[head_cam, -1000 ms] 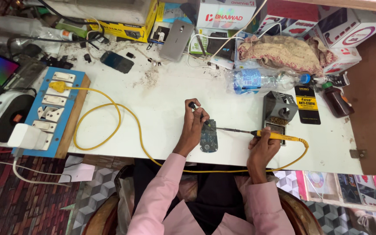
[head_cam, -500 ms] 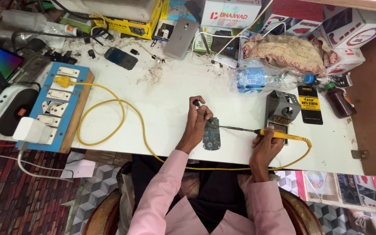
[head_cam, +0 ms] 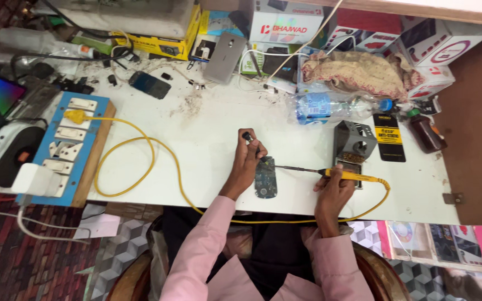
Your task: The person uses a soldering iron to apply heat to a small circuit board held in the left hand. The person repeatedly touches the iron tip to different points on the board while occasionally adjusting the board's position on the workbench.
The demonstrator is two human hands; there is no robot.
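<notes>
While bent over the white surface (head_cam: 207, 150), gripped two tools above a small circuit board (head_cam: 265, 178). Left hand (head_cam: 246, 161): fingers curled shut round a slim dark-tipped tool (head_cam: 250, 140), possibly tweezers, though too small to tell; heel of the hand resting just left of the board, fingertips touching its upper edge. Right hand (head_cam: 333, 192): closed round the yellow handle of a soldering iron (head_cam: 330, 174), held nearly level, metal tip pointing left and reaching the board's upper right corner. Board lying flat near the front edge of the surface, between both hands.

Yellow cable (head_cam: 140, 167) trailing from the iron's handle, dipping below the front edge, then looping wide across the surface to a yellow plug on a blue switchboard (head_cam: 68, 147) at far left. Grey iron stand (head_cam: 354, 140) just behind the right hand, black-and-yellow packet (head_cam: 388, 136) beside it, brown bottle (head_cam: 425, 132) farther right. Clear plastic water bottle (head_cam: 330, 106) lying on its side behind the stand, crumpled beige cloth (head_cam: 358, 72) beyond it. Dark phone (head_cam: 149, 85) and grey phone (head_cam: 224, 50) well apart from the hands, toward the back among boxes.
</notes>
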